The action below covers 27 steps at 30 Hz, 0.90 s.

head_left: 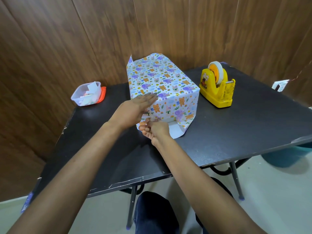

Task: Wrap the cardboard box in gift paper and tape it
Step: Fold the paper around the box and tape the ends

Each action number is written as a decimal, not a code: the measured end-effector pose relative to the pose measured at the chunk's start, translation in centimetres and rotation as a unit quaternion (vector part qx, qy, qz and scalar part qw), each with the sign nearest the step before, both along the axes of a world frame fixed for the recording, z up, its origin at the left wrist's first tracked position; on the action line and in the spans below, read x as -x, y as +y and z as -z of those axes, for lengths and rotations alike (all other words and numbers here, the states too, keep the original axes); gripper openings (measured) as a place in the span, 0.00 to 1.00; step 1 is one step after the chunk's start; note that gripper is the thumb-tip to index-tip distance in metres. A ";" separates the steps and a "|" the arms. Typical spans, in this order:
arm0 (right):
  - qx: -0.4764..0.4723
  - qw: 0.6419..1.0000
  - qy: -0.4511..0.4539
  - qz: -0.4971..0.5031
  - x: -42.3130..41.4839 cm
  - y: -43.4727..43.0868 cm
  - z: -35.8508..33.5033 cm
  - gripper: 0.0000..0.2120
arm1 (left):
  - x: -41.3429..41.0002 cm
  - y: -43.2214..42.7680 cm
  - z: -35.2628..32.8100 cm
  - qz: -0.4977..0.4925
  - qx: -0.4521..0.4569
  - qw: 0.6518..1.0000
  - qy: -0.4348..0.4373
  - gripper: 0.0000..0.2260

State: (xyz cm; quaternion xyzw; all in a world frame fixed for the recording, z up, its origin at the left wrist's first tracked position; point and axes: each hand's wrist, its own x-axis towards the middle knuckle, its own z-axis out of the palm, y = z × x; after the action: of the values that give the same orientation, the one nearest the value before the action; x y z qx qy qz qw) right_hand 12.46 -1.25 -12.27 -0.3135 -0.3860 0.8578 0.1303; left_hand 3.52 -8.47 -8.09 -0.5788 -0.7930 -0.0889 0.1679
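Box: the box [162, 81] sits near the middle of the table [236, 132], fully covered on top and on its near face by the paper [170, 105]; no cardboard shows.
Left hand: the left hand [135, 110] lies flat at the box's near-left top edge, at about 10 o'clock from the right hand, fingers straight and pressed together. Judged purpose: to pin the sheet so it cannot slide while the lower flap is worked.
Right hand: the right hand [156, 129] is low on the near face, palm turned up, fingers curled and seemingly pinching the paper's bottom edge; the exact grip is partly hidden.
Loose flap: a white underside corner sticks out on the table at 3 o'clock from the right hand, so the near end is not yet folded shut.
Far end: paper stands up unfolded at the box's 12 o'clock end.
Dispenser: the dispenser [217, 86] stands at 3 o'clock from the box, close enough for a right-hand reach once the fold holds.
Tub: the tub [87, 95] of scraps sits at 9 o'clock, well apart, clear of the work.
Stage: judged mid-way, end folds and taping remain.
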 end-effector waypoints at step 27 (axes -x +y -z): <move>-0.470 0.865 -0.167 -0.056 0.9 3.3 1.4 0.17 | -0.5 -0.2 -0.1 0.010 -0.020 1.000 0.001 0.27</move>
State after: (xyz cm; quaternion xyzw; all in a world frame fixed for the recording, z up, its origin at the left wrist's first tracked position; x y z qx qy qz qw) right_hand 11.57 2.05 -13.65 -0.3314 -0.7762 0.5155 0.1480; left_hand 4.07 -8.62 -7.97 -0.5834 -0.7851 -0.1063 0.1790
